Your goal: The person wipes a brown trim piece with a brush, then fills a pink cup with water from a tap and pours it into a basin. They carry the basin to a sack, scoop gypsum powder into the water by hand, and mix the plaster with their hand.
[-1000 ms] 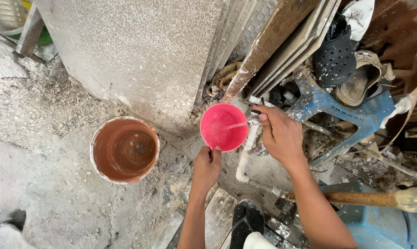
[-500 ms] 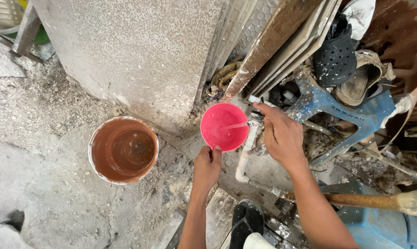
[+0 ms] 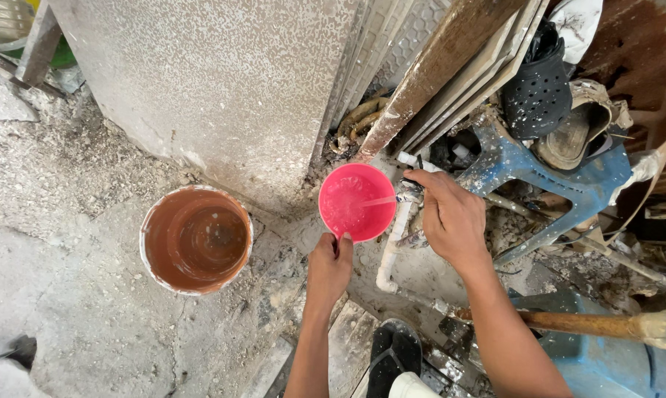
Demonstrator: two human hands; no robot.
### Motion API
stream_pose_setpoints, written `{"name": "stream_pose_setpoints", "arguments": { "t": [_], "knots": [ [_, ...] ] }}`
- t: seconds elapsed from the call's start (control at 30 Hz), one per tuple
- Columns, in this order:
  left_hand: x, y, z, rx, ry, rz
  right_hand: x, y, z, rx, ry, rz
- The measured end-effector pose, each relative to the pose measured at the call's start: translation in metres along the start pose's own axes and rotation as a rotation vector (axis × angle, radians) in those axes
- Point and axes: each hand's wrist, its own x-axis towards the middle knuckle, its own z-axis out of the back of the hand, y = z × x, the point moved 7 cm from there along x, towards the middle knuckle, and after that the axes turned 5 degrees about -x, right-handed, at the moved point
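A round pink plastic bowl (image 3: 357,202) is gripped at its near rim by the left hand (image 3: 328,267), directly left of the small tap (image 3: 409,193) grasped by the right hand (image 3: 451,218), a thin stream of water crossing between them.

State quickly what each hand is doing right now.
Left hand: closed on the pink scoop.
Right hand: closed on the tap.

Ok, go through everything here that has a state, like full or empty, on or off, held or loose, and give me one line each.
Pink bowl: held under the tap, part filled with water.
Tap: running, a thin stream going into the bowl.
Left hand: gripping the bowl's near rim.
Right hand: closed on the tap.
Brown bucket: upright on the ground, muddy water in the bottom, untouched.
White pipe: standing below the tap.
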Motion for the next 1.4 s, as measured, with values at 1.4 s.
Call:
{"name": "stream_pose_setpoints", "arguments": {
  "t": [1.4],
  "knots": [
    [-0.010, -0.019, 0.006, 0.036, -0.037, -0.075, 0.001, 0.002, 0.002, -0.017, 0.013, -0.009]
  ]
}}
